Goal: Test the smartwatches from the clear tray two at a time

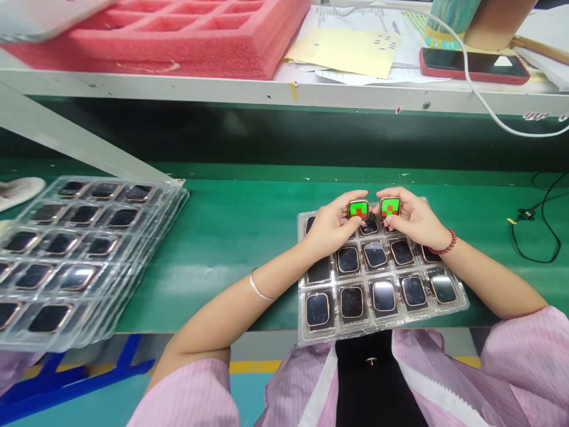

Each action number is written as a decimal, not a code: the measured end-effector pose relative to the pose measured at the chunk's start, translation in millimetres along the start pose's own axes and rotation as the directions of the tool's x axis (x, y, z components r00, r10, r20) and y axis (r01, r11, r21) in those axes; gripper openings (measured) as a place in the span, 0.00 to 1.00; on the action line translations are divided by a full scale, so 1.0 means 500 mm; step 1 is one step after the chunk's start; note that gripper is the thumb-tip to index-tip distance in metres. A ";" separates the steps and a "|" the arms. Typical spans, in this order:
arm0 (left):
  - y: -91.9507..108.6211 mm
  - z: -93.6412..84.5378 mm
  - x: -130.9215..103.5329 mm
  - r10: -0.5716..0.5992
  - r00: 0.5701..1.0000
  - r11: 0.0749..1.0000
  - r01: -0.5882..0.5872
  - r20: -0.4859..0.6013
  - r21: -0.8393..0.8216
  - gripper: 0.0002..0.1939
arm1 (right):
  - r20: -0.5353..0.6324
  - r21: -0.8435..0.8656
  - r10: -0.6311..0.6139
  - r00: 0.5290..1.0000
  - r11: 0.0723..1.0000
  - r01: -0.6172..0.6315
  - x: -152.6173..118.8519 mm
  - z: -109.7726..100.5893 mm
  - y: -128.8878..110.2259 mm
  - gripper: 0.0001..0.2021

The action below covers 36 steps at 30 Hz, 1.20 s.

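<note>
Between the thumb and fingers of my left hand (340, 218) is a smartwatch (358, 210) without a strap, its screen lit green and red. My right hand (409, 216) pinches a second smartwatch (390, 207), also lit green and red. The two watches are held side by side, a small gap apart, screens facing me. Below them a clear plastic tray (355, 277) lies on the green bench, tilted a little. Its pockets hold several dark-screened watches (376, 254). My hands and forearms cover part of the tray's far rows.
Stacked clear trays (146, 237) of dark-screened watches stand at left. On the white shelf (213, 84) above are a red foam tray (262, 41), papers (347, 50) and a phone (475, 64). A white cable (478, 98) hangs over its edge; a black cable (555, 237) lies at right.
</note>
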<state>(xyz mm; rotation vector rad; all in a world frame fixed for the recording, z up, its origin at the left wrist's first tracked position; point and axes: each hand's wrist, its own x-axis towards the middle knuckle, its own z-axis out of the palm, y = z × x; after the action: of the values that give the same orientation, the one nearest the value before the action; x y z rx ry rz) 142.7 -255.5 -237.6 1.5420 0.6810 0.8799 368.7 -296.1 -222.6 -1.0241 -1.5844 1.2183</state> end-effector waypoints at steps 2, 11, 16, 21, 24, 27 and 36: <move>-0.002 -0.001 0.000 -0.003 1.000 1.000 0.003 -0.005 0.007 0.27 | 0.006 -0.004 -0.009 1.000 1.000 0.009 0.000 0.001 0.000 0.20; 0.001 -0.001 -0.003 0.019 1.000 0.994 -0.016 -0.021 0.112 0.20 | 0.008 -0.048 -0.048 0.999 0.998 0.048 0.000 0.002 -0.010 0.14; 0.009 -0.001 -0.002 0.000 1.000 0.999 0.001 -0.026 0.043 0.17 | 0.003 -0.058 0.012 1.000 0.998 -0.012 0.000 0.000 -0.015 0.10; 0.009 0.000 -0.003 0.004 0.999 0.999 -0.002 -0.038 0.053 0.16 | 0.005 -0.025 0.030 1.000 0.999 -0.030 0.000 0.001 -0.018 0.09; 0.010 0.000 -0.003 0.010 0.999 0.996 -0.007 -0.034 0.088 0.18 | 0.006 -0.019 0.019 1.000 1.000 -0.019 0.000 0.001 -0.017 0.12; 0.013 0.001 -0.003 0.018 0.999 0.994 -0.015 -0.028 0.110 0.20 | 0.009 -0.016 0.011 1.000 1.000 -0.010 0.000 0.000 -0.010 0.17; 0.016 0.003 -0.003 0.007 0.999 0.996 -0.003 -0.039 0.095 0.23 | 0.012 -0.017 0.021 1.000 1.000 -0.021 0.002 -0.002 0.001 0.22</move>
<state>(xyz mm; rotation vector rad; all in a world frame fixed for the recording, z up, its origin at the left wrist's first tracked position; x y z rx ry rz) 142.7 -258.6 -230.0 1.6149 0.7563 0.8945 369.6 -294.9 -222.8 -1.0479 -1.5996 1.2298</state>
